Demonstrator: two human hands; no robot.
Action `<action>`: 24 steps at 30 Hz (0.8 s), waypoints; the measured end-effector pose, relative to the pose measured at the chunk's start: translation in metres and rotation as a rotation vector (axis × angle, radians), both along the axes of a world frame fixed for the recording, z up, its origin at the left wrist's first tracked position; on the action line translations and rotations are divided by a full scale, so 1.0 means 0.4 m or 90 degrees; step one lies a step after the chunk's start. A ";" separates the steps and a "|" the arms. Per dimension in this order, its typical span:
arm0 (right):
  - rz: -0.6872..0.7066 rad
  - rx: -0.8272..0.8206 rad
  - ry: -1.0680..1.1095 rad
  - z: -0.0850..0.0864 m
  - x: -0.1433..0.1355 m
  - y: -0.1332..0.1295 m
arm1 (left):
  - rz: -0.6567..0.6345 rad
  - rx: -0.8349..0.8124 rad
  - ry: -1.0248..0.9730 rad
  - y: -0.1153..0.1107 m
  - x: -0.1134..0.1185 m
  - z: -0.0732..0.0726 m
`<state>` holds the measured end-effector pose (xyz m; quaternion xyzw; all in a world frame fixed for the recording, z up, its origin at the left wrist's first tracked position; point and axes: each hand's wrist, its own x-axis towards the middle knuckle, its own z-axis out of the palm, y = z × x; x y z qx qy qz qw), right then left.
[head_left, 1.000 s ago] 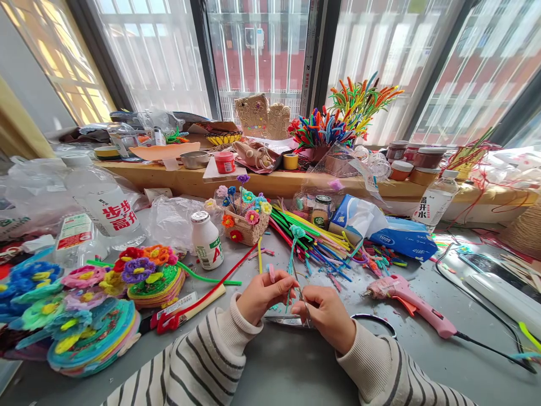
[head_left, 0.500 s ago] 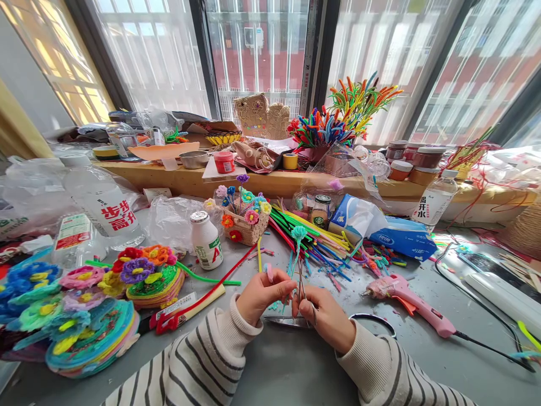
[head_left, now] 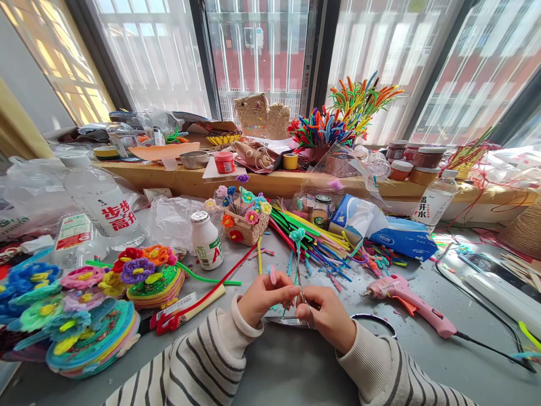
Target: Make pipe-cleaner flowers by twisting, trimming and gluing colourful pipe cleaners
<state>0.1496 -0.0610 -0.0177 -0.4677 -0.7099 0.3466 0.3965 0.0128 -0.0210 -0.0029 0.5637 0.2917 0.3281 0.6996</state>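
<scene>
Near the middle of the grey table, my left hand (head_left: 270, 294) pinches the thin stem of a teal fuzzy flower (head_left: 297, 235), whose head stands above the fingers. A small pink piece (head_left: 273, 274) shows at that hand's fingers. Close against it, my right hand (head_left: 324, 313) is closed on small metal scissors (head_left: 301, 277), their slim blades pointing up beside the stem. Fingers hide part of the handles. Below both hands lies a larger pair of scissors (head_left: 374, 317), its dark handle loop to the right.
A pink glue gun (head_left: 412, 304) lies right, its cord trailing. Pipe cleaners (head_left: 310, 239), a woven flower basket (head_left: 249, 226) and a white bottle (head_left: 205, 241) stand beyond the hands. Colourful fuzzy flowers (head_left: 137, 270) are at left.
The teal flower has turned slightly, and the small scissors have shifted a little. Both hands have drawn closer together, with the right fingers nearer the left ones.
</scene>
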 end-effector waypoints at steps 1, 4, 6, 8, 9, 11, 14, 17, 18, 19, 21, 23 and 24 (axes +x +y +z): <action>-0.005 -0.003 -0.001 0.001 0.000 0.000 | 0.001 0.003 0.002 0.000 0.000 0.000; 0.017 -0.002 0.014 0.002 0.000 -0.002 | -0.007 0.007 -0.006 0.001 0.001 -0.002; 0.051 0.007 0.026 0.003 -0.001 -0.004 | -0.018 0.003 -0.020 0.000 0.001 -0.003; 0.073 0.015 0.033 0.003 -0.003 -0.005 | -0.028 -0.002 -0.030 0.000 0.001 -0.003; 0.073 0.015 0.033 0.003 -0.003 -0.005 | -0.030 -0.007 -0.032 0.000 0.001 -0.004; 0.054 0.007 0.028 0.002 -0.004 -0.004 | -0.028 -0.016 -0.032 0.000 0.001 -0.005; 0.018 -0.005 0.005 -0.002 -0.003 -0.001 | -0.017 -0.027 -0.029 0.001 0.001 -0.005; -0.004 0.001 -0.027 -0.005 -0.001 0.001 | -0.016 -0.047 -0.035 0.000 0.003 -0.005; -0.014 0.007 -0.042 -0.005 -0.001 0.002 | -0.020 -0.060 -0.039 -0.001 0.004 -0.005; -0.025 0.015 -0.058 -0.006 0.000 0.002 | -0.025 -0.074 -0.043 -0.001 0.005 -0.006; -0.052 0.037 -0.089 -0.007 0.000 0.003 | -0.030 -0.092 -0.050 -0.001 0.006 -0.007; -0.075 0.057 -0.116 -0.009 0.000 0.005 | -0.017 -0.089 -0.054 0.001 0.006 -0.009; -0.082 0.065 -0.127 -0.011 0.000 0.005 | -0.004 -0.082 -0.054 0.003 0.006 -0.010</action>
